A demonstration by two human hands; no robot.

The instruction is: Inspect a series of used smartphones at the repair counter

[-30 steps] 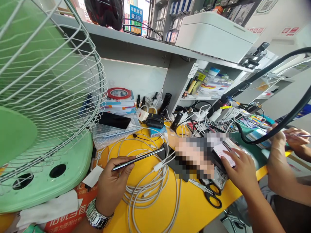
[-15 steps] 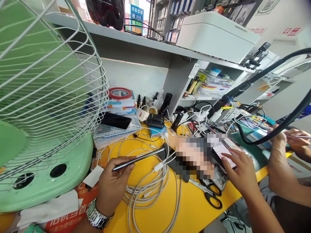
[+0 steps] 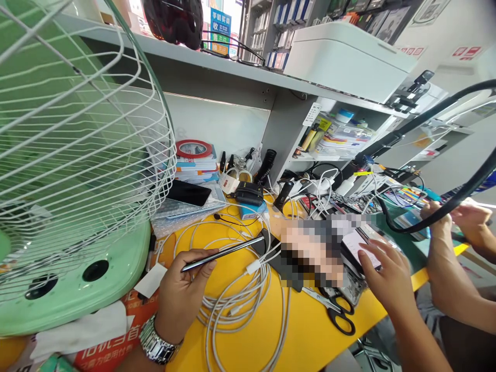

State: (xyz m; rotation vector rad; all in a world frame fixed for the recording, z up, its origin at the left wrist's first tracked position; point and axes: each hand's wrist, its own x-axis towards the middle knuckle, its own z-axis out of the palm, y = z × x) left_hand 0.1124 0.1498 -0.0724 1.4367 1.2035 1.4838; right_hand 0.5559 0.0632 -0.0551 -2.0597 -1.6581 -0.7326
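Note:
My left hand [image 3: 186, 287], with a metal-band watch on the wrist, pinches a thin dark phone [image 3: 222, 253] by its near end. The phone is seen nearly edge-on, above coiled white cables [image 3: 240, 305]. My right hand [image 3: 389, 276] is spread over a second phone [image 3: 358, 243] with a lit, pale screen. Its fingers partly cover that screen; whether they touch it I cannot tell. Black-handled scissors [image 3: 341, 312] lie between the two hands. A pixelated patch hides whatever is beside the second phone.
A green fan [image 3: 77, 279] stands at the left. A dark phone [image 3: 189, 192] rests on bubble wrap near stacked boxes with red tape [image 3: 194, 148]. At right, a co-worker's hands [image 3: 439, 219] are by a black flexible arm [image 3: 437, 214]. A printer [image 3: 344, 59] sits on the shelf.
The view has shifted slightly. Both my hands stay nearly where they were, the left still on the phone. The co-worker's far hand at the right has moved a little.

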